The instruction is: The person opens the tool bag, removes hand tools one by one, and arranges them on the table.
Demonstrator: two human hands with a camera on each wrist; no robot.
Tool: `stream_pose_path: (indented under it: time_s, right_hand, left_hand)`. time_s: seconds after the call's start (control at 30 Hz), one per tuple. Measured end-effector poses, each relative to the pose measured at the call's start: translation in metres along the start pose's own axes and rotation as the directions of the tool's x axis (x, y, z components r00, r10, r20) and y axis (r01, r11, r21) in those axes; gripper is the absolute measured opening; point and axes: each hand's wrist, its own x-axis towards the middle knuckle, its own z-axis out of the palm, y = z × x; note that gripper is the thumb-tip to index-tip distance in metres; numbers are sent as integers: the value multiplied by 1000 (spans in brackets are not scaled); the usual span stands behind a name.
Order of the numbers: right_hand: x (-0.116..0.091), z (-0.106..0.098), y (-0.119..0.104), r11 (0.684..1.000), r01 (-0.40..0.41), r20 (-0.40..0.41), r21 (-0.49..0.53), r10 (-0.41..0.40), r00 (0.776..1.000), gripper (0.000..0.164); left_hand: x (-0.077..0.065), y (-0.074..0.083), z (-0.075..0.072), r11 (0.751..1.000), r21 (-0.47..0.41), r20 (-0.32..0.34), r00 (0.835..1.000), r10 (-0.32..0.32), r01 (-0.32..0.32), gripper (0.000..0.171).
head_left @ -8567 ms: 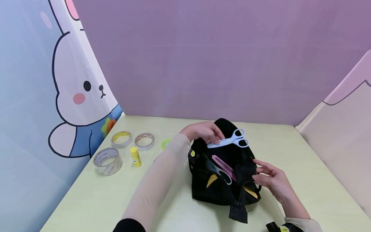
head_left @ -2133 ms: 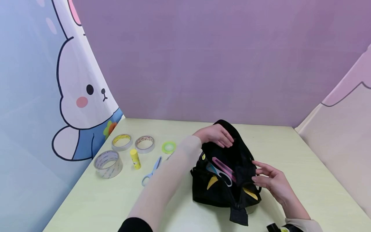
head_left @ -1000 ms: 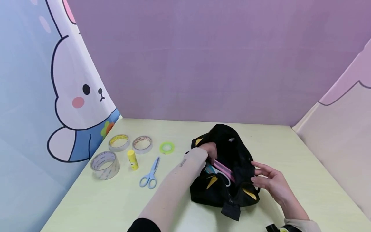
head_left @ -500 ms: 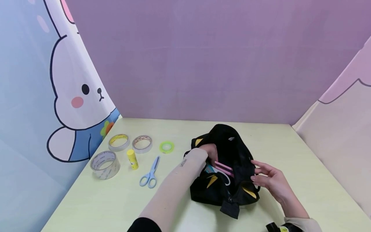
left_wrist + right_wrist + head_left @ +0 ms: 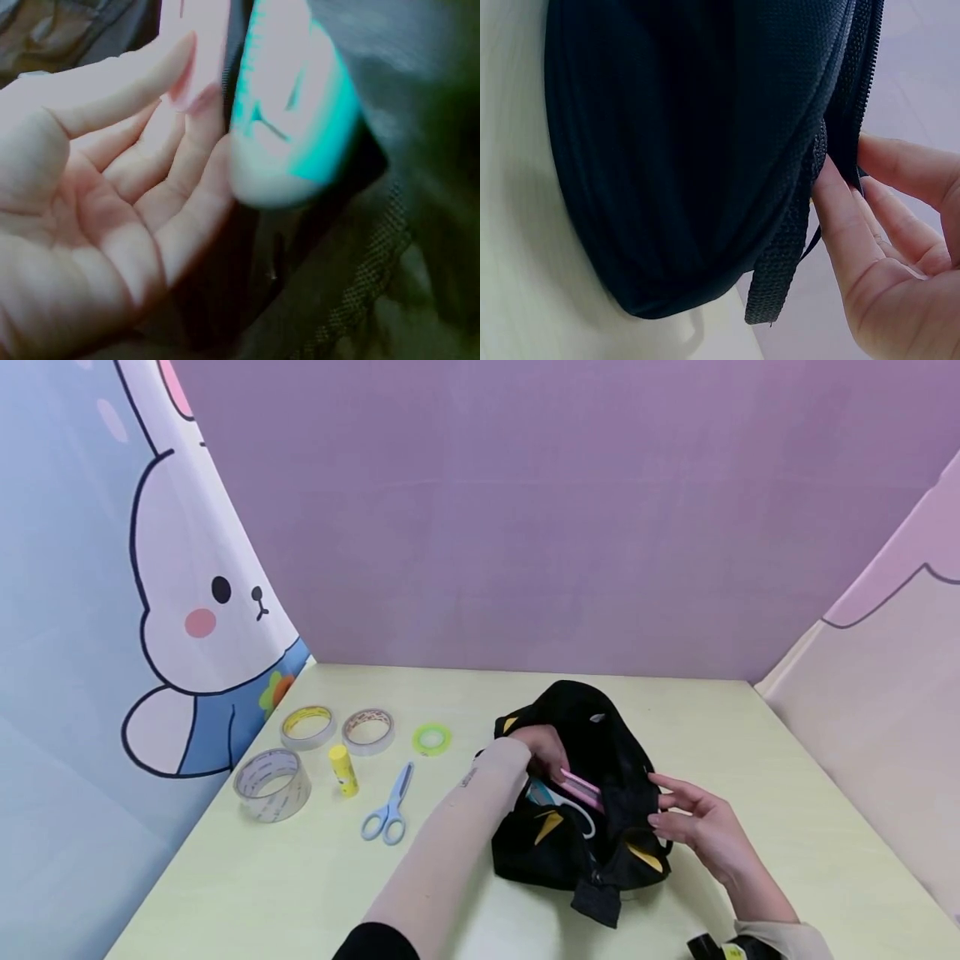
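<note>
A black bag (image 5: 525,860) with yellow patches lies unzipped on the table. My left hand (image 5: 546,747) is inside it, pinching one end of a pink utility knife (image 5: 582,790) between thumb and fingers. In the left wrist view, the thumb lies on the knife's pink end (image 5: 196,67). Beside it, a blurred turquoise-and-white piece (image 5: 300,127) touches or nearly touches a finger. White-handled scissors (image 5: 587,828) lie in the bag, partly hidden. My right hand (image 5: 701,827) holds the bag's right edge, its thumb and fingers pinching the cloth near the zipper (image 5: 870,67).
On the table's left stand a wide clear tape roll (image 5: 288,797), two narrower tape rolls (image 5: 321,739) (image 5: 381,743) and a yellow glue stick (image 5: 343,772). A small green tape roll (image 5: 420,742) and light-blue scissors (image 5: 393,810) lie between them and the bag.
The light-blue scissors, earlier in my left hand, now lie on the table. My left hand has gone back into the bag and taken hold of the pink knife. The right hand stays put.
</note>
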Motion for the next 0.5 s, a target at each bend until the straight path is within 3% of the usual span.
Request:
stream_pose_path:
  time_s: [0.17, 0.3, 0.5]
  right_hand:
    - [1, 0, 1, 1000, 13, 20, 20, -14, 1000, 60]
    - [2, 0, 1, 999, 21, 29, 32, -22, 999, 61]
    - [2, 1, -1, 999, 23, 30, 30, -24, 999, 59]
  left_hand:
    - [-14, 6, -4, 982, -188, -29, 999, 24, -29, 11]
    - [-18, 10, -6, 970, -238, -48, 998, 43, -53, 11]
    - [-19, 12, -9, 963, -243, -98, 990, 97, -118, 11]
